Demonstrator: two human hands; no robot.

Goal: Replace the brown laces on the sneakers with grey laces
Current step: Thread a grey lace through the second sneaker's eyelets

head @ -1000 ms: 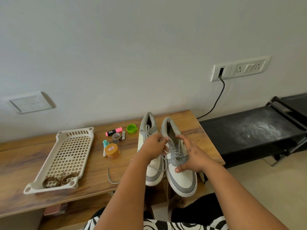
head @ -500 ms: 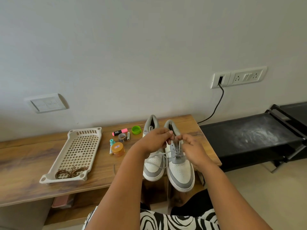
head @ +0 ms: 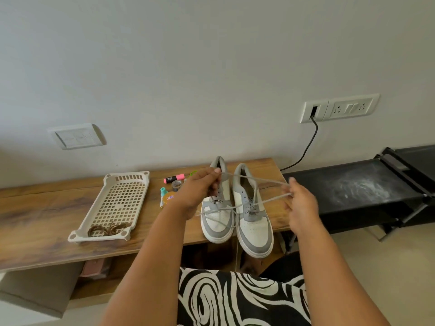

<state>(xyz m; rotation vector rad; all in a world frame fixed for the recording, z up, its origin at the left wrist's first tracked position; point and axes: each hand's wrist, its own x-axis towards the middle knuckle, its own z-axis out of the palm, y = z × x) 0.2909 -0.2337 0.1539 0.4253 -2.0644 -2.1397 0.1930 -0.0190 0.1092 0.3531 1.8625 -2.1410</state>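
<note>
Hands, close together over the tongue half a second ago, now drawn apart: left hand (head: 200,191) and right hand (head: 300,205) each pinch an end of the woven grey lace (head: 266,182), crossed above the right sneaker (head: 253,220). Coiled brown laces (head: 108,229) lie in the perforated plastic tray (head: 122,198) on the woodgrain desk (head: 35,220).

Two sneakers (head: 235,208) stand on the surface (head: 47,215), with one perforated tray (head: 117,203) (a bundle of brown laces (head: 108,229) inside), one pink highlighter (head: 173,178), one orange-lidded jar (head: 170,198) and one green cap (head: 193,172); two wall plates (head: 339,108) show behind.
</note>
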